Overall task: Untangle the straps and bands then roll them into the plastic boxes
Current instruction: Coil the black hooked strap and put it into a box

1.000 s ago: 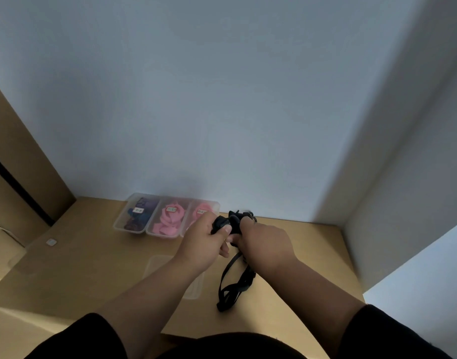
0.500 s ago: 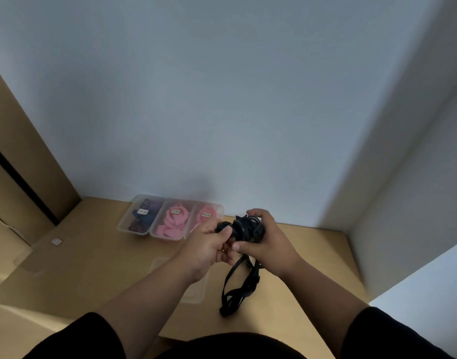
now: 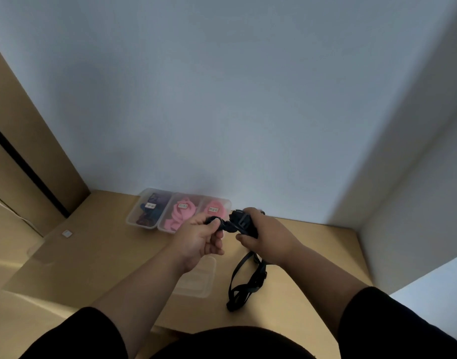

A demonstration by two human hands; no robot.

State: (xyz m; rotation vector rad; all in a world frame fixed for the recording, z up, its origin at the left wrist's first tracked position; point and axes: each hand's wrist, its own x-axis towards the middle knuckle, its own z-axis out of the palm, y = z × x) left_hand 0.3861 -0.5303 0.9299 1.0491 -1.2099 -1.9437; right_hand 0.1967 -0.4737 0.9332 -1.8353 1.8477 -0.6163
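Hands (image 3: pixel 232 237) farther apart now, strap (image 3: pixel 244 224) middle hidden.

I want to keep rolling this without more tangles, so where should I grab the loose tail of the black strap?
Probably grip the black strap just below the right hand, coming from the left with the left hand. There it hangs in separate strands; lower down it bunches into a knot on the table.

Black strap (image 3: pixel 245 281); tan desk (image 3: pixel 312 244); clear plastic boxes (image 3: pixel 134 216) holding dark blue bands (image 3: pixel 151 209) and pink bands (image 3: pixel 182 215); black sleeves (image 3: pixel 393 322); pale grey-blue wall (image 3: pixel 222 99).
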